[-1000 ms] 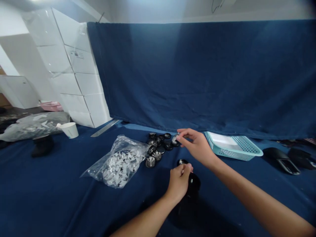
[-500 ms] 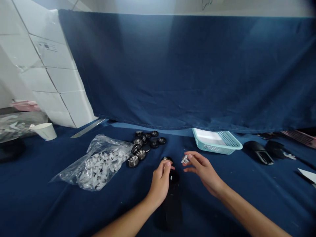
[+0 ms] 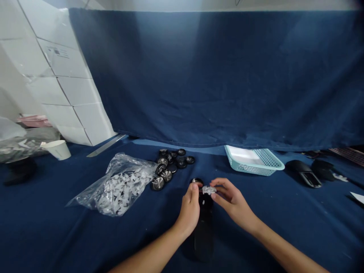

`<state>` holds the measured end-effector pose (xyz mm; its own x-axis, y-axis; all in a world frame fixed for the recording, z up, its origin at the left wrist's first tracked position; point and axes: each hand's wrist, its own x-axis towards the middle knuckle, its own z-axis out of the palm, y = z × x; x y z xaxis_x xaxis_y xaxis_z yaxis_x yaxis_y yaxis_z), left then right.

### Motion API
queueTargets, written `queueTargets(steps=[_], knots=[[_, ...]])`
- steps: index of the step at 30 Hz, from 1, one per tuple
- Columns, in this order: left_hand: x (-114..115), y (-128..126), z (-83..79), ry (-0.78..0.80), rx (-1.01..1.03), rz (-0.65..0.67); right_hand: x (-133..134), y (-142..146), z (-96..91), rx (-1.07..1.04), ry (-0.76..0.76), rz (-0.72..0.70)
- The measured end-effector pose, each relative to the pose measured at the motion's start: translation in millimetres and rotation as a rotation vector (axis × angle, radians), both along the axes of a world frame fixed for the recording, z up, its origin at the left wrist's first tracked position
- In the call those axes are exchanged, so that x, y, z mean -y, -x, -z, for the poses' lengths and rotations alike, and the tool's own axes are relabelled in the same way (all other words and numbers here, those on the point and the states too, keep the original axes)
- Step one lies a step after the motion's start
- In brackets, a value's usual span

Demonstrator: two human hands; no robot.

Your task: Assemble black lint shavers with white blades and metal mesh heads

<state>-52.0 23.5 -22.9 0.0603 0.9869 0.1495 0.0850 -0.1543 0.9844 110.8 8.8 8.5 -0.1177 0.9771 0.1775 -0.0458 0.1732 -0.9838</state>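
My right hand (image 3: 234, 203) is closed, its fingertips pinching a small white plastic piece (image 3: 209, 190). Directly left of it, my left hand (image 3: 190, 207) has its thumb and fingers pressed together; whatever lies between them is hidden. The white piece sits in the gap between the hands, close to the left fingertips. Just beyond those fingertips shows a black round cap (image 3: 196, 181) with a shiny face. A long dark black object (image 3: 203, 235) lies below and between the hands, its details lost in shadow.
Left of the hands lie a pile of black round caps (image 3: 166, 175) and a clear bag (image 3: 121, 189) of white pieces. A turquoise basket (image 3: 267, 170) stands back right, beside black casings (image 3: 304, 174). A paper cup (image 3: 59, 149) and white boxes (image 3: 85, 117) are at left.
My right hand has come left with the white piece, bringing it close to my left fingertips. The left hand keeps nearly the same pose. The whole view has shifted slightly.
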Motion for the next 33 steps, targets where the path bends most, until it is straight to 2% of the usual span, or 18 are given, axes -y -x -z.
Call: queueTargets(steps=[5, 13, 22, 33], knots=[[-0.6, 0.7, -1.2, 0.009, 0.003, 0.021, 5.6, 5.5, 8.8, 0.182, -0.112, -0.079], [-1.1, -0.9, 1.9, 0.013, 0.023, 0.033, 4.2, 9.0, 19.1, 0.144, -0.103, -0.057], [-0.1, -1.1, -1.3, 0.007, 0.020, 0.049, 5.0, 8.3, 23.6, 0.207, -0.182, -0.051], [1.4, -1.3, 2.4, -0.007, 0.001, 0.045, 6.2, -1.0, 20.4, 0.629, -0.607, -0.046]])
